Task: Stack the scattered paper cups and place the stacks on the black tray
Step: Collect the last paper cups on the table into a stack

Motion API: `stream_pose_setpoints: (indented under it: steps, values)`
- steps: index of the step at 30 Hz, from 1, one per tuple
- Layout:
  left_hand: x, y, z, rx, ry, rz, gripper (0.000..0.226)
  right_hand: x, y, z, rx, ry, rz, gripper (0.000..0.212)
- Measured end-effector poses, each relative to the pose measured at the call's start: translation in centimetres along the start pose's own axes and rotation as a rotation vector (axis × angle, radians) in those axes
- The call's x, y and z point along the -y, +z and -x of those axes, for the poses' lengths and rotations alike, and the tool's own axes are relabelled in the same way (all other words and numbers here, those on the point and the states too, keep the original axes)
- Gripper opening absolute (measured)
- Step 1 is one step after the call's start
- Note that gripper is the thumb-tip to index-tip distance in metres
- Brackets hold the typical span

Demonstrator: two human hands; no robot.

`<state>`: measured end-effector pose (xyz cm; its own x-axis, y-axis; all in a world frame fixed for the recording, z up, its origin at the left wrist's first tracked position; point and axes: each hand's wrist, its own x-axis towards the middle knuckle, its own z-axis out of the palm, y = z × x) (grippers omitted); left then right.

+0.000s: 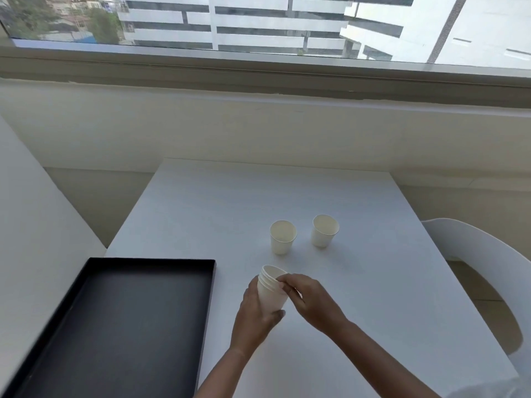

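Centrally, at the near middle of the white table (373,282), the left hand (255,314) is wrapped around the body of a stack of paper cups (271,291), fingers curled closed on its wall; several nested rims show at its top. The stack is tilted, mouth leaning toward 11 o'clock, presumably so its opening is presented for seating cups. The right hand (310,300) meets the stack at its rim from the 3 o'clock side, fingertips pinched on the edge, seemingly pressing or aligning the uppermost cup; whether it holds a separate cup cannot be told.

Two loose cups remain upright and apart from each other: a left cup (283,237) at 12 o'clock from the stack and a right cup (324,230) at 1 o'clock, both within reach.

Lying at 9 o'clock from the hands, near the table's left edge, the black tray (120,326) carries nothing. Judged from this layout, stacking is well advanced, two cups are outstanding, and no stack has yet been delivered.
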<state>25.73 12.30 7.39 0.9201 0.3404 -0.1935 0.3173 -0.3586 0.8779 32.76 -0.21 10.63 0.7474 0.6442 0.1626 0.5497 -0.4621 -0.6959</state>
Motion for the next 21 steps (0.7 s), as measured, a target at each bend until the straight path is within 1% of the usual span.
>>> stream_pose_setpoints:
  steps: [4, 7, 9, 11, 14, 17, 21]
  values:
    - [0.3, -0.3, -0.4, -0.027, -0.020, 0.003, 0.075, -0.2, 0.3, -1.0, 0.051, 0.009, -0.013, 0.021]
    - [0.5, -0.4, -0.8, -0.062, -0.051, 0.023, 0.075, -0.6, 0.4, -2.5, -0.034, 0.051, 0.006, 0.023]
    - [0.6, -0.4, -1.0, -0.084, -0.069, 0.030, 0.074, -1.2, 0.5, -3.9, -0.101, 0.083, 0.101, 0.023]
    - [0.7, -0.4, -1.1, -0.095, -0.080, 0.030, 0.073, -1.9, 0.6, -5.4, -0.104, 0.110, 0.232, 0.028]
    - [0.8, -0.4, -1.2, -0.103, -0.092, 0.028, 0.073, -3.2, 0.8, -7.4, -0.044, 0.134, 0.453, 0.035]
    - [0.9, -0.5, -1.3, -0.105, -0.107, 0.021, 0.076, -4.2, 1.2, -8.7, 0.023, 0.206, 0.667, 0.035]
    - [1.0, -0.7, -1.5, -0.100, -0.116, 0.024, 0.076, -4.8, 1.4, -9.7, 0.056, 0.242, 0.773, 0.032]
